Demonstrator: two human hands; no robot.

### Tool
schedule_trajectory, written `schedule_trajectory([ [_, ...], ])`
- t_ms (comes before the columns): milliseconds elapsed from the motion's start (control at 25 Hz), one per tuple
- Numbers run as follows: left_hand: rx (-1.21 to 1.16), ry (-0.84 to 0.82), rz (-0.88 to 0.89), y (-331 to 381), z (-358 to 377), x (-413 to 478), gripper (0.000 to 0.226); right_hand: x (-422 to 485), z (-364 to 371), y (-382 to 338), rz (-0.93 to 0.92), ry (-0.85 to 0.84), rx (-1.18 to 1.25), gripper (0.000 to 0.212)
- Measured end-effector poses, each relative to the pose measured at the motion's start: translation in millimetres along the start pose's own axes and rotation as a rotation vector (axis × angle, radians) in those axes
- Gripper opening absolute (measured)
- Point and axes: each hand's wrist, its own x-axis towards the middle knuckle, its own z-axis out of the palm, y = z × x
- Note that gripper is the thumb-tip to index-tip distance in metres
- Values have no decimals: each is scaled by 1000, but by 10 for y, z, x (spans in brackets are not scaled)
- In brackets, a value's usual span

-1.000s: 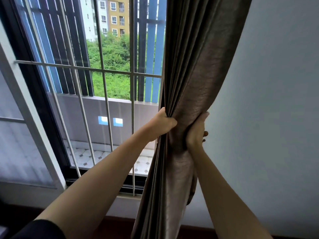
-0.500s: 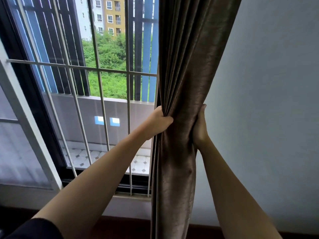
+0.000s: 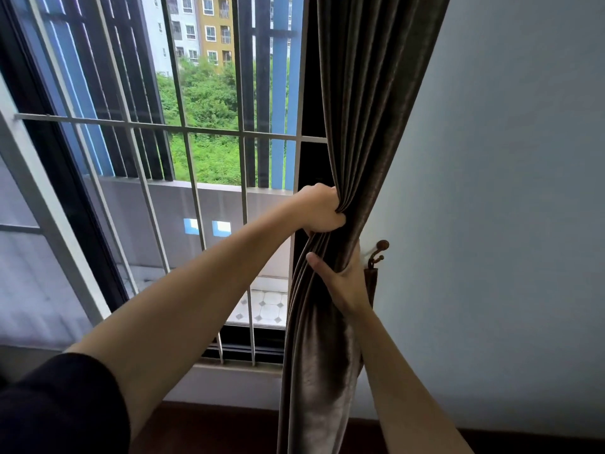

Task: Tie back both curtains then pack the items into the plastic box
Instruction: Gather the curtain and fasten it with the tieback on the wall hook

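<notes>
A dark brown curtain [image 3: 366,126] hangs at the right edge of the window, gathered into a bunch at mid height. My left hand [image 3: 319,211] clenches the gathered folds from the window side. Just below it, my right hand [image 3: 343,280] wraps around the bunch from the wall side, thumb across the front. A brown wall hook [image 3: 379,252] with a round knob sticks out of the wall right behind the bunch, and a brown tieback strap [image 3: 371,283] hangs from it, mostly hidden by my right hand. No plastic box is in view.
The window [image 3: 209,158] has white metal bars [image 3: 242,132] across it and a dark frame. A pale blue wall [image 3: 507,224] fills the right side. A dark wooden skirting [image 3: 229,417] runs along the floor edge below.
My right hand dropped lower on the bunch and now grips below my left. The curtain is pulled further toward the wall, and the hook with its strap has come into sight.
</notes>
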Motion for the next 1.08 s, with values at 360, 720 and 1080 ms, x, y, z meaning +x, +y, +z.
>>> schedule_trajectory([
  [360, -201, -113, 118, 145, -93, 4, 7, -90, 277, 5, 77, 319, -52, 90],
  [720, -217, 38, 221, 26, 58, 10, 20, -41, 304, 62, 181, 447, -122, 55],
  [1080, -1304, -32, 65, -298, 586, 96, 62, -242, -390, 76, 100, 445, -186, 69],
])
